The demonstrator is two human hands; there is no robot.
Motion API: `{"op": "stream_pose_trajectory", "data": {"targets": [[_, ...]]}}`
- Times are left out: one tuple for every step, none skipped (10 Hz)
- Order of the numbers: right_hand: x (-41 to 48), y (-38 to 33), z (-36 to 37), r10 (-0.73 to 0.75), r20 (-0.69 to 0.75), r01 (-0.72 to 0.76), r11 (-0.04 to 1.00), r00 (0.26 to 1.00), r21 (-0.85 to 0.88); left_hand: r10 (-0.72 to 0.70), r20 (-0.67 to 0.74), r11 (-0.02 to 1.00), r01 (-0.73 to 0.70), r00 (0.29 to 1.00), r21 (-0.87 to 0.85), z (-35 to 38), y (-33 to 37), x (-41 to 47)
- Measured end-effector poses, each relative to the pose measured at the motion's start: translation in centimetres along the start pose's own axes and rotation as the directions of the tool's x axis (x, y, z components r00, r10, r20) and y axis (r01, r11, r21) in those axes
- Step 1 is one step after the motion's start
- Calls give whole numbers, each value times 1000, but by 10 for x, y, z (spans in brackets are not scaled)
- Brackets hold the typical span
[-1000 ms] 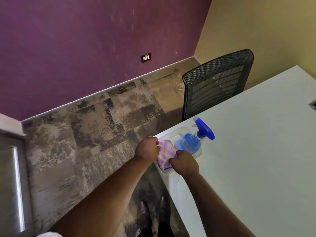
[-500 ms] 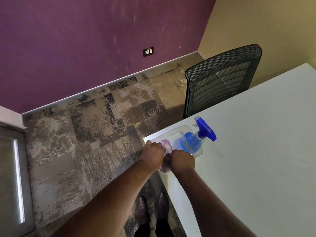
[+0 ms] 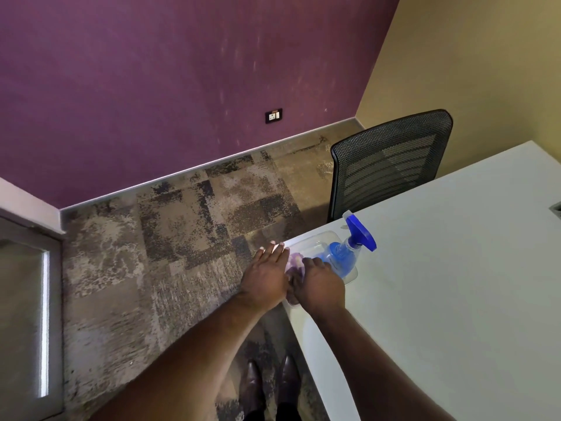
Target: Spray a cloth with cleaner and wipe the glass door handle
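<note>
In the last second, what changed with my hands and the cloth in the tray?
The two hands closed in and bunched the purple cloth between them, so less of it shows. The left hand uncurled; its fingers now lie straight beside the cloth. The right hand curls over it. The spray bottle, clear tray and white table stayed put.

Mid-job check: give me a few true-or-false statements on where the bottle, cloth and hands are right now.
1. The spray bottle stands upright on the table. False: it lies on its side in the clear tray.
2. The cloth shows between the left hand and the right hand. True.
3. The left hand's fingers are straight. True.
4. The chair is pulled far from the table. False: it stands right against the table's far edge.
</note>
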State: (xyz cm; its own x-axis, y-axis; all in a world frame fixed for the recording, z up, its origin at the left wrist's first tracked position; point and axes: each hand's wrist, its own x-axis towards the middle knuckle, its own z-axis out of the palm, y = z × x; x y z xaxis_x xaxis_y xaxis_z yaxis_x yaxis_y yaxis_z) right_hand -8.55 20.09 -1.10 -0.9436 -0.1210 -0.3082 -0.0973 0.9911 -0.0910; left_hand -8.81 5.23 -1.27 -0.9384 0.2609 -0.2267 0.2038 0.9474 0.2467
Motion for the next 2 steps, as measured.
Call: {"op": "stream_pose_trajectory", "data": {"targets": [[-12, -13, -19, -57, -102, 68, 992, 993, 109, -35, -77, 999, 38, 996, 30, -24, -7, -21], [-18, -20, -30, -86, -165, 113, 980, 983, 163, -47, -123, 997, 55, 991, 58, -37, -15, -35]]}}
